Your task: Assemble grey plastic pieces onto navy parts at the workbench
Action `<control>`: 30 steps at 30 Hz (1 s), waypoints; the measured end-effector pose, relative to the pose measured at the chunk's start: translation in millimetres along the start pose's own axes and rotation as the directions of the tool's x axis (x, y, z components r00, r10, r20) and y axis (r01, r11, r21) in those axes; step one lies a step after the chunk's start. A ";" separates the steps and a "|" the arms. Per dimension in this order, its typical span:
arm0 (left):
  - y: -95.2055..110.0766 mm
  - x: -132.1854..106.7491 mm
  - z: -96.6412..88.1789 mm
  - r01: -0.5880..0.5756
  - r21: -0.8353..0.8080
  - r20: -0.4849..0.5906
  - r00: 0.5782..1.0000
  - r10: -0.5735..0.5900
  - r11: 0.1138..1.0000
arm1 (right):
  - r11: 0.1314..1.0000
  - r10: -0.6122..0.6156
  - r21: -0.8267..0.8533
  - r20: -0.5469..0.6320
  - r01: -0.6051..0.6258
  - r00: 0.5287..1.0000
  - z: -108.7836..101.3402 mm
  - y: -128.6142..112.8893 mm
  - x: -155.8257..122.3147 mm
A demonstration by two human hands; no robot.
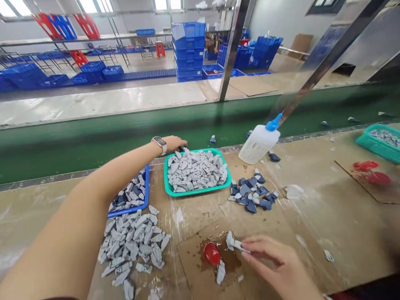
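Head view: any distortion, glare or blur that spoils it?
Head view: wide-angle bending curves the green conveyor belt and stretches the left hand and its forearm; bright windows wash out the top edge; the grey parts in the teal tray read sharp; the right hand is slightly soft.

Around the white squeeze bottle, three trays are sitting: one blue, two green; two hands are working.

Matt grey plastic parts; glossy teal plastic tray; brown cardboard.
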State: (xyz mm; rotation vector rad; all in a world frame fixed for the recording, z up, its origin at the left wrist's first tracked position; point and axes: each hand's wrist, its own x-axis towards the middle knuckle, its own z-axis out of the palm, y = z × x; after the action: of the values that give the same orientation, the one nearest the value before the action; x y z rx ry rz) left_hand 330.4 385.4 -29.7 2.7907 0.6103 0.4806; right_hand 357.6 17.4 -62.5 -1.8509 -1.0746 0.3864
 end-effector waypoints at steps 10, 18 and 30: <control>-14.5 -10.6 -52.9 -0.003 0.034 -0.113 0.994 0.006 0.999 | 0.972 -0.224 -0.102 -0.122 0.212 0.967 40.9 9.2 -40.3; 49.1 -176.1 -100.9 0.182 -0.516 -0.196 0.926 -0.322 0.837 | 0.974 0.057 0.222 -0.042 -0.046 0.998 17.0 5.7 -30.6; 182.6 -232.8 -2.6 0.437 -0.886 0.384 0.879 -0.283 0.155 | 0.823 0.075 0.545 0.180 -0.163 0.981 -5.6 -40.0 1.9</control>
State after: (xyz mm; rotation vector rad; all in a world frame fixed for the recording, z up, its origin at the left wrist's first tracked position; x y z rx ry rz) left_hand 195.3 122.1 -33.5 1.3488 0.6140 0.3560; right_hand 341.8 23.2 -25.8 -1.3740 -0.8246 0.8347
